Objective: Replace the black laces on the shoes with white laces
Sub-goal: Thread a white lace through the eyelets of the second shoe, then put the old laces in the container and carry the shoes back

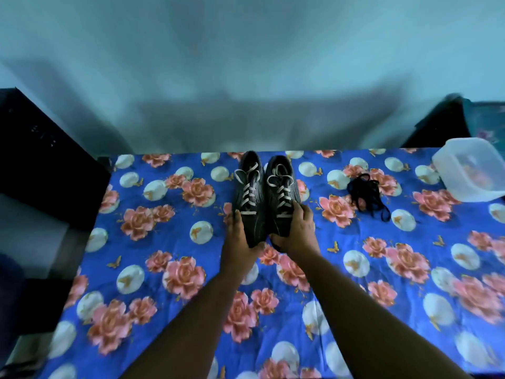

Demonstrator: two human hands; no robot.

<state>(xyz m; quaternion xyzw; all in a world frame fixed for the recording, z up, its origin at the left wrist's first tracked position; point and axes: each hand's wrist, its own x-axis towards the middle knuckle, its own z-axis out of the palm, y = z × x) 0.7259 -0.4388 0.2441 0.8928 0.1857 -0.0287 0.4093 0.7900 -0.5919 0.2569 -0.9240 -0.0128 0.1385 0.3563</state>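
Both shoes stand side by side at the far middle of the bed, toes toward me, heels toward the wall. My left hand [237, 233] is wrapped around the toe end of the left shoe [249, 192], fingers along its outer left side and thumb under the tip. My right hand [297, 228] grips the toe end of the right shoe [280, 191] the same way, fingers curled over its right edge just below the lowest lace bar. The two shoes touch along their inner sides. Both are dark with fine pale stripes and carry white laces [281, 192], crossed up the front and ending in loops near the tongue (loop ends lie loose; I cannot tell whether they are knotted). The black laces [366, 195] lie in a tangled heap on the floral bedsheet [169, 277], to the right of the shoes and well apart from them. Further right, at the far right edge of the bed, sits a translucent plastic container [470, 170], tilted. Dark furniture [41, 165] stands off the bed's left side.
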